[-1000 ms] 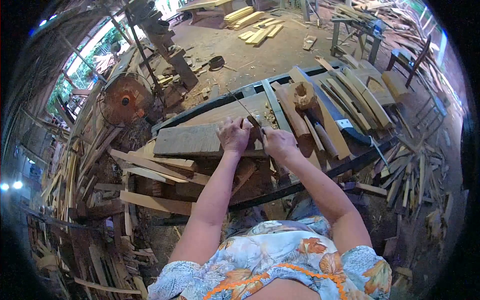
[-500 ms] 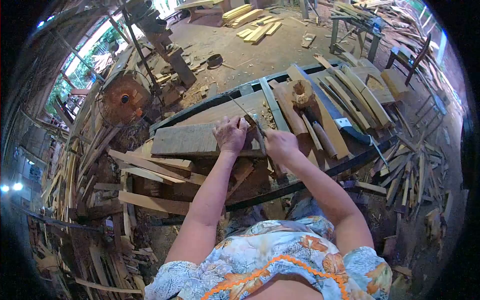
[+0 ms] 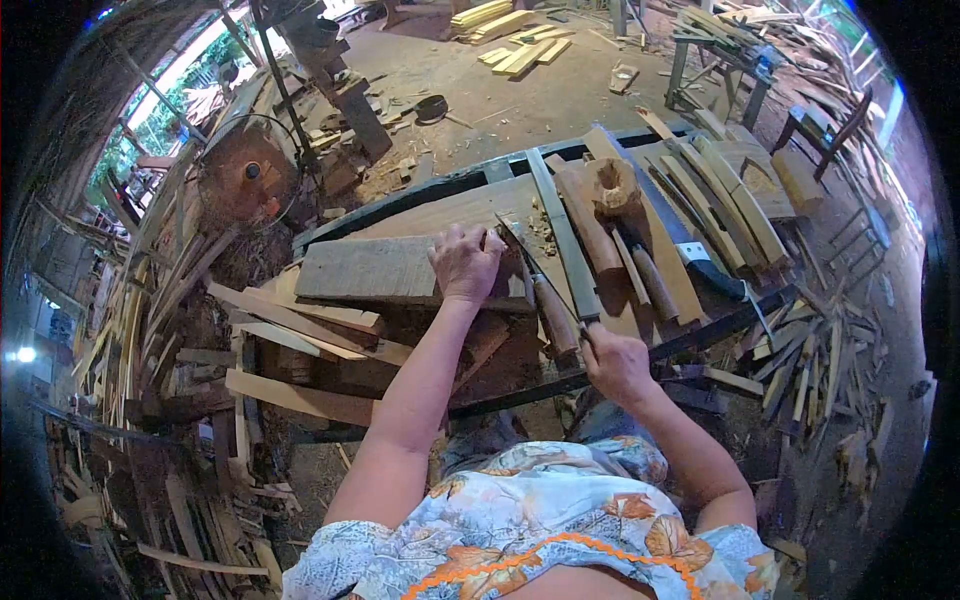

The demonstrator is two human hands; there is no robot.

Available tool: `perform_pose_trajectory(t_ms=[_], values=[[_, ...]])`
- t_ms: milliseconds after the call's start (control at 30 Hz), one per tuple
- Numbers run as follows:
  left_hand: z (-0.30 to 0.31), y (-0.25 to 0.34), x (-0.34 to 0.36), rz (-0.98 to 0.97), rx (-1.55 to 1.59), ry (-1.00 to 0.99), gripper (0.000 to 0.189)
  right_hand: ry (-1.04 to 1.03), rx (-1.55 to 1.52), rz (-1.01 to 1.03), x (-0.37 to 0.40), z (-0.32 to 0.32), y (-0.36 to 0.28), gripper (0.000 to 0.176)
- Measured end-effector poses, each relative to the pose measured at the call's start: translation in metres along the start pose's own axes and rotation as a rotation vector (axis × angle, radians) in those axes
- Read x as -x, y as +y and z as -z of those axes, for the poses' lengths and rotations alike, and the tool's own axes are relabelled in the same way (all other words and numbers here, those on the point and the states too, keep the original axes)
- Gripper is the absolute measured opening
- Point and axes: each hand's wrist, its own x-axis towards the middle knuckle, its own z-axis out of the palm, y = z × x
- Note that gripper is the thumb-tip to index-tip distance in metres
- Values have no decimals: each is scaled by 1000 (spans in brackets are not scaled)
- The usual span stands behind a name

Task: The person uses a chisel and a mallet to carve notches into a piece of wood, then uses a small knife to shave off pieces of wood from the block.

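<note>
My left hand (image 3: 467,262) is on the thick weathered board (image 3: 365,270), fingers curled over its far side near the right end. My right hand (image 3: 617,366) is closed at the near end of a long thin dark blade (image 3: 518,243), which looks like a saw seen almost edge-on. Its far tip lies just right of my left fingers, beside the board's end. The grip is hidden inside my right fist. Next to the blade rests a wooden tool handle (image 3: 555,315). A long grey metal bar (image 3: 565,230) lies just beyond it.
A hand saw (image 3: 697,258) with a black handle lies on the bench to the right, among wooden strips (image 3: 738,195) and a hollowed wood block (image 3: 614,186). Offcuts (image 3: 300,318) stick out at left. A fan (image 3: 250,172) stands further back.
My right hand has drawn back toward my body and to the right, pulling the thin blade along. My left hand keeps its place on the board.
</note>
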Motion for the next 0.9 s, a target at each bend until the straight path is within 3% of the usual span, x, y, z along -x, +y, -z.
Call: perform_pose_trajectory(t_ms=[100,267,333,400,467,633,800,900], values=[[4,6,-1,-11,8,12,31,-8,84,38,-55,7,-21,19],[1,3,-2,-2,-16,22,30,13,102,60,-149,-39,-28,17],[-1,2,-1,-14,-49,27,30,17,89,38,-144,-40,-29,15],[-2,1,0,-8,-20,26,30,238,-46,187,-107,-35,-17,14],[1,2,0,5,13,24,30,28,-14,35,-65,-15,-18,22],[4,4,-1,-6,-5,26,31,24,-67,3,4,-4,3,19],[1,1,-2,-8,9,18,31,36,38,46,-56,14,-29,19],[1,1,0,-8,-7,13,30,87,9,90,-124,-22,-28,19]])
